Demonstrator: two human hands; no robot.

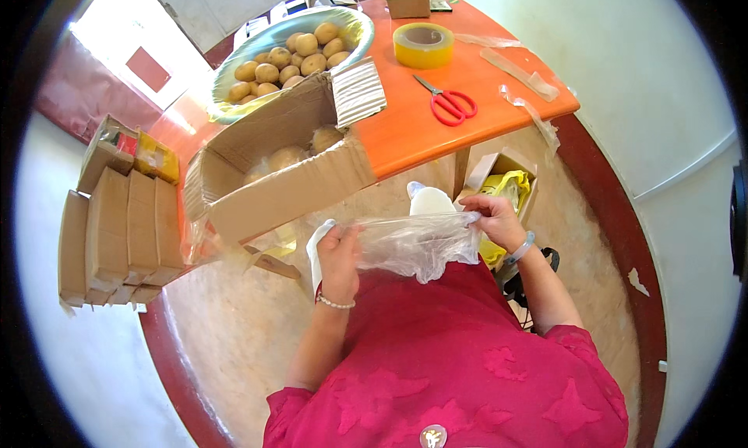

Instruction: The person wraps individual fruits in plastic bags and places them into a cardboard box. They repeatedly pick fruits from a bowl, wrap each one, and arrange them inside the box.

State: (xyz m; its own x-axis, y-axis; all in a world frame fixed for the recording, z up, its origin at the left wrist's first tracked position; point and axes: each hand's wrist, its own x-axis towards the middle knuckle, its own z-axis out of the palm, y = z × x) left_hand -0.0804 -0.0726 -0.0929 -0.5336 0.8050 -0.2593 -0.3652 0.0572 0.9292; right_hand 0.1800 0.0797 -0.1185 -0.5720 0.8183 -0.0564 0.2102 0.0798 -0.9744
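Note:
A clear plastic bag (418,246) is stretched between my two hands in front of my red top. My left hand (339,255) grips one end, and my right hand (497,219) pinches the opposite end near its upper corner. Just beyond my left hand, an open cardboard box (286,197) sits at the table's near edge with its flaps up. Inside it lie several potatoes (286,156) that seem to be wrapped in clear plastic. Behind that box, a large round basin (365,30) lined with yellowish plastic holds many loose potatoes (314,63).
Red-handled scissors (453,106) and a roll of yellow packing tape (423,46) rest on the orange table (403,144). Tape strips (517,74) trail over its right edge. Cardboard boxes (125,232) are stacked at left. Below the table, a box (508,161) contains yellow plastic bags (505,185).

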